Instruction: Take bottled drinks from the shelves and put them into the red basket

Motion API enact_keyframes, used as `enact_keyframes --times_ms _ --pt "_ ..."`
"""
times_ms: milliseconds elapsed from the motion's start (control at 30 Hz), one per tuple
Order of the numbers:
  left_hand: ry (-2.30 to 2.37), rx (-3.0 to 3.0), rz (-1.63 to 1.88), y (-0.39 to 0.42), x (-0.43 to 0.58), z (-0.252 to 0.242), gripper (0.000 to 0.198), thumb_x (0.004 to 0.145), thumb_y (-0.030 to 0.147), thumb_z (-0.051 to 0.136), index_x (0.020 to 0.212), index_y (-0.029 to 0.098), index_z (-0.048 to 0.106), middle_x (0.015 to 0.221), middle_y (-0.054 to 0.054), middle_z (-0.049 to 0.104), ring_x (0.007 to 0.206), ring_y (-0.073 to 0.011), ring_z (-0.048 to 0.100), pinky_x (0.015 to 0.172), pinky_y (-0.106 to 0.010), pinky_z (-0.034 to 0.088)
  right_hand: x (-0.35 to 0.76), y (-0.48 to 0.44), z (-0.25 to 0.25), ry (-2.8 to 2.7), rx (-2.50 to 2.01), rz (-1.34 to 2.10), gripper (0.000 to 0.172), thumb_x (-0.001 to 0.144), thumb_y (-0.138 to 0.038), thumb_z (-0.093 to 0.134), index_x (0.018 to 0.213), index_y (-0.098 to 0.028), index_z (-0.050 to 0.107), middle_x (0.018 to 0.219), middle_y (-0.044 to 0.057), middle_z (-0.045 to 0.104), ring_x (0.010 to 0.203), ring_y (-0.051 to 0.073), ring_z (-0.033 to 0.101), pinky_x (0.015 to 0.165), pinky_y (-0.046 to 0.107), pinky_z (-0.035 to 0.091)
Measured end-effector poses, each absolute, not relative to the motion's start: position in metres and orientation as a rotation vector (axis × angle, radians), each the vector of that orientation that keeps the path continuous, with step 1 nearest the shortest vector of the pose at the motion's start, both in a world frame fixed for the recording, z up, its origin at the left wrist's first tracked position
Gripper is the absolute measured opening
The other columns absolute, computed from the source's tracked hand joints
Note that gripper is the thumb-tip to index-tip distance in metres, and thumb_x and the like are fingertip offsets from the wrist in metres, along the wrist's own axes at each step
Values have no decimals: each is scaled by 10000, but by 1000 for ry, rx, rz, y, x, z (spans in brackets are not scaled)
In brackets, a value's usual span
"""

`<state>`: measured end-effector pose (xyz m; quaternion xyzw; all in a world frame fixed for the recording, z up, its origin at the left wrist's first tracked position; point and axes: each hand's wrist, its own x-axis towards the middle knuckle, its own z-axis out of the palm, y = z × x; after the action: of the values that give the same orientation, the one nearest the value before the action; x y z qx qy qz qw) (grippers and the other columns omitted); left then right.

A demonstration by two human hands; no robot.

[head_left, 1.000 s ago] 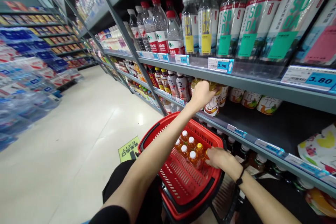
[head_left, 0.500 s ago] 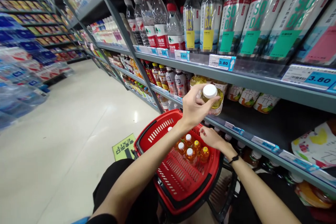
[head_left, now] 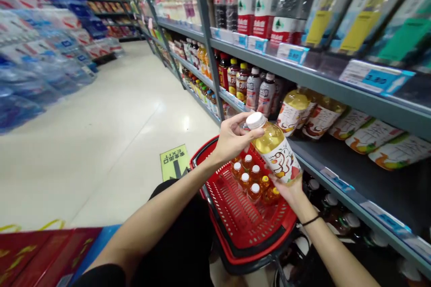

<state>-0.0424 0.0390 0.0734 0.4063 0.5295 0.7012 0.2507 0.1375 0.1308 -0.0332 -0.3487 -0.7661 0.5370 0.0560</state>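
Observation:
A bottle of pale yellow drink [head_left: 278, 150] with a white cap and a printed fruit label tilts over the basket. My left hand [head_left: 232, 136] grips it near the cap, thumb and fingers around the neck. Beneath its base, my right hand [head_left: 288, 188] supports the bottom end; part of that hand is hidden by the bottle. Below both hands is a red shopping basket [head_left: 232, 222] with slotted walls and a black rim. Inside it stand several small amber bottles [head_left: 255, 190], some with white caps and some with yellow caps.
Similar yellow bottles [head_left: 292, 110] stand on the shelf [head_left: 336, 161] at the right. Soda bottles [head_left: 319, 18] fill the level above. Stacked water packs [head_left: 40, 49] border the aisle at left. A green exit sign [head_left: 174, 161] lies on the floor [head_left: 117, 130].
The yellow bottle has come away from the shelf towards me and lower, tilting more. My right hand has moved from the basket's edge to its base. The view has shifted right.

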Motion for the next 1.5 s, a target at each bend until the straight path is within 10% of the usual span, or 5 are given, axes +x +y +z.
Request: enact_keyframes --times_ms 300,700,1033,1167,1500 --pt "1449 1108 1718 3 -92 46 588 915 604 686 1277 142 692 668 -11 700 506 -126 625 537 -265 534 126 112 -17 -1632 -1203 2124 866 970 -695 71 1586 -152 347 1505 218 596 1050 354 741 607 385 550" --pt "1365 1039 1866 -16 -98 59 581 795 733 756 992 207 608 775 4 657 426 -62 485 380 -238 365 132 99 -6 -1465 -1083 2220 814 971 -678 145 1608 -184 258 1278 221 677 778 301 702 409 299 370" --pt "1551 1279 2016 -7 -94 43 500 796 590 834 841 193 534 677 29 545 521 -64 481 428 -209 299 143 95 -23 -1022 -1121 2460 648 772 -787 623 963 -175 719 613 39 648 362 115 409 298 219 330" --pt "1621 1379 2010 -6 -93 38 459 839 541 812 793 192 516 706 14 569 544 -69 507 437 -203 301 150 78 -27 -901 -1072 2641 689 838 -788 585 1000 -145 771 531 19 575 355 117 404 290 212 348" --pt "1498 1050 2106 2 -61 45 429 857 547 792 859 189 556 842 -25 693 761 -129 652 725 -278 532 167 64 -48 -842 -709 2756 717 818 -724 744 1315 -207 727 1138 172 756 829 260 689 377 219 475"
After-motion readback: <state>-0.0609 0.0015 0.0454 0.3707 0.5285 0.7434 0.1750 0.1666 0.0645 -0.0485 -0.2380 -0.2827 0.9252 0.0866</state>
